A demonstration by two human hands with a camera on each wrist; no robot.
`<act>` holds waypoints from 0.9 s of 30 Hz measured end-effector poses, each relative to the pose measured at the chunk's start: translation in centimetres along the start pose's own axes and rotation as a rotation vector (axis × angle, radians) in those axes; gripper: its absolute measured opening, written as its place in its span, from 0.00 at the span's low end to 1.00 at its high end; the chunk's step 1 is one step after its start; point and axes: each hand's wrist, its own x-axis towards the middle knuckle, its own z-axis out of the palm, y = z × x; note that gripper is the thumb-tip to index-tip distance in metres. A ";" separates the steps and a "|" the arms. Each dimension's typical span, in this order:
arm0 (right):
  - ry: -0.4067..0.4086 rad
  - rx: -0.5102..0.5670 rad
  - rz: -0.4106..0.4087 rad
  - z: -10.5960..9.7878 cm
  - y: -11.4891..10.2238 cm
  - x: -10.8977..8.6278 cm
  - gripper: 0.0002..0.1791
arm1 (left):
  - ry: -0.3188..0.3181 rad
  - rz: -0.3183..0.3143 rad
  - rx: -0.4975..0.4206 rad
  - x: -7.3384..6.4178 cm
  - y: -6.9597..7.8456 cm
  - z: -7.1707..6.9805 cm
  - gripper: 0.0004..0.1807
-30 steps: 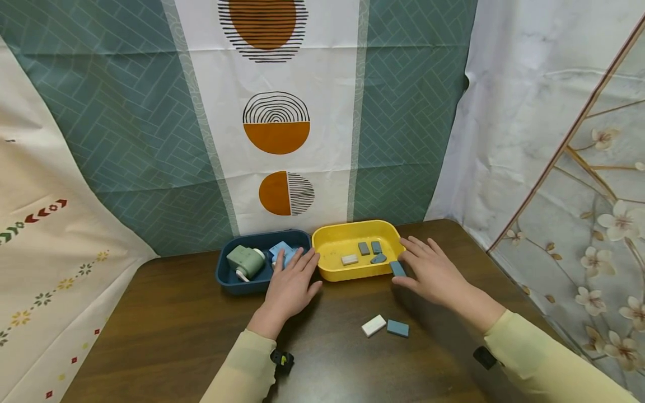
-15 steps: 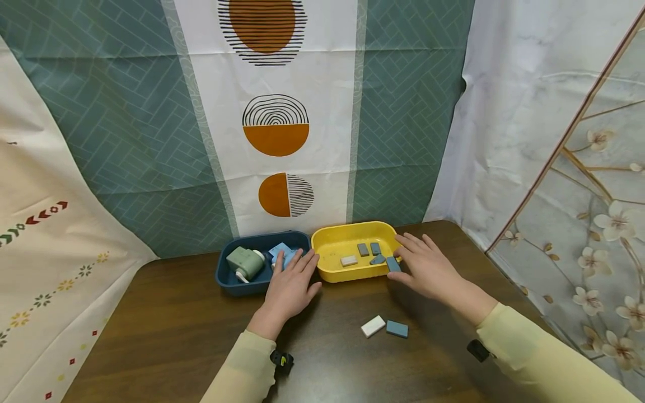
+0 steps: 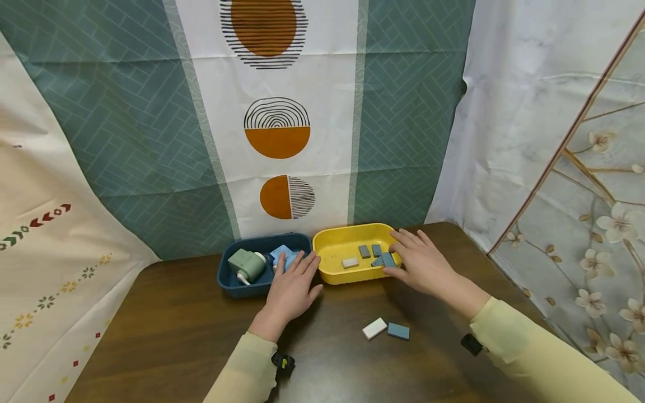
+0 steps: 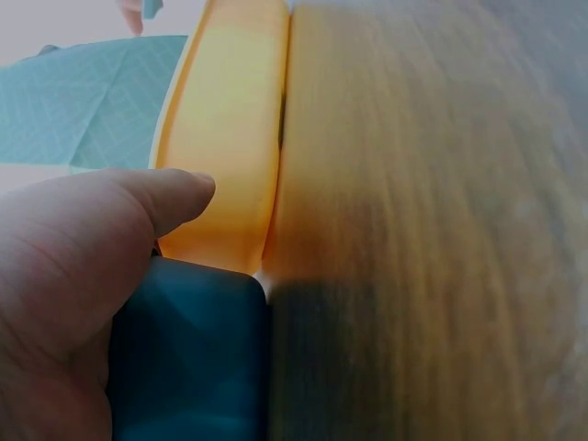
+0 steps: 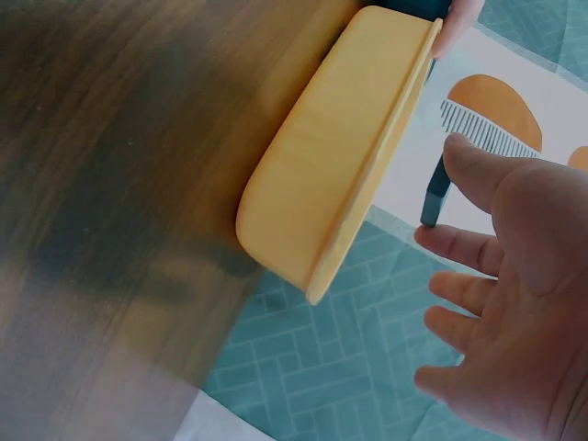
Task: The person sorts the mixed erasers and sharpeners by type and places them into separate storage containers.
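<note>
My right hand (image 3: 424,262) pinches a flat blue-grey rectangular block (image 5: 437,191) between thumb and index finger, its other fingers spread. In the head view that block overlaps the right end of the yellow tray (image 3: 330,275). Inside this tray lie a white block (image 3: 350,262), a grey block (image 3: 364,251) and small blue-grey pieces (image 3: 376,250). With fingers straight, my left hand (image 3: 289,288) rests over the near right corner of the dark blue tray (image 3: 242,291). Its thumb reaches toward the yellow tray's wall (image 4: 220,119) in the left wrist view.
A white block (image 3: 374,328) and a blue-grey block (image 3: 398,331) lie on the brown table (image 3: 342,369) in front of the trays. The dark blue tray holds a green bottle-like object (image 3: 247,263) and a light blue item (image 3: 283,253). Hanging cloths (image 3: 403,140) surround the table.
My right hand has moved left with the blue-grey block, from the yellow tray's right rim to over the inside of its right end. The left hand stays in place.
</note>
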 end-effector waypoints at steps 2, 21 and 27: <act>0.001 -0.004 0.000 0.0 -0.1 0.2 0.25 | -0.002 -0.001 -0.004 0.0 0.0 0.1 0.41; -0.011 0.019 0.006 -0.3 -0.7 2.0 0.24 | 0.001 0.002 0.005 0.1 -0.1 0.4 0.42; -0.008 0.032 0.017 -0.2 -0.9 2.2 0.25 | 0.016 0.012 0.012 0.0 -0.1 0.3 0.41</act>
